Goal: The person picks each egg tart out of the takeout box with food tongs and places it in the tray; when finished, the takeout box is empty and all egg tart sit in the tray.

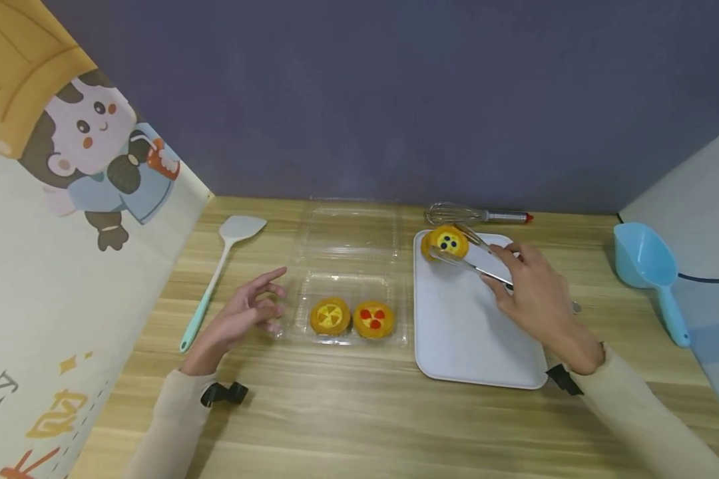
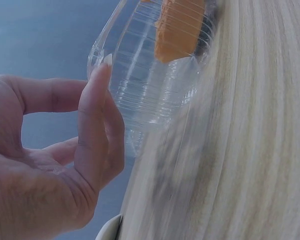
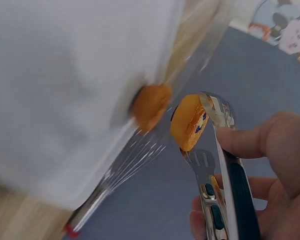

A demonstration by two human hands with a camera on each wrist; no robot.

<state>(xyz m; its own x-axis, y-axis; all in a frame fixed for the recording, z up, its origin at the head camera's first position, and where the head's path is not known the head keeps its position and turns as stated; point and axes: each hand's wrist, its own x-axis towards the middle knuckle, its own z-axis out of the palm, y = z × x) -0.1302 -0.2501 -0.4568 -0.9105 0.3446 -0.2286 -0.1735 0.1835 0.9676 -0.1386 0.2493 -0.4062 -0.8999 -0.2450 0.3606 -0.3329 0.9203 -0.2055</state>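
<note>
My right hand point(image 1: 536, 293) grips metal tongs point(image 1: 482, 271) over the back of the white tray point(image 1: 473, 339). Between the tong tips is an egg tart point(image 1: 449, 241) with dark berry dots, raised off the tray in the right wrist view. Partly hidden behind it, another tart point(image 3: 151, 106) sits on the tray. My left hand point(image 1: 239, 319), fingers loosely bent and holding nothing, is at the left side of an open clear plastic box point(image 1: 350, 283); whether it touches the rim I cannot tell. Inside the box sit a yellow-topped tart point(image 1: 329, 316) and a red-topped tart point(image 1: 374, 319).
A whisk point(image 1: 473, 214) lies behind the tray, near the dark back wall point(image 1: 395, 100). On the left is a spatula point(image 1: 216, 273) with a mint handle. A blue scoop point(image 1: 647, 263) lies at the far right by the side panel.
</note>
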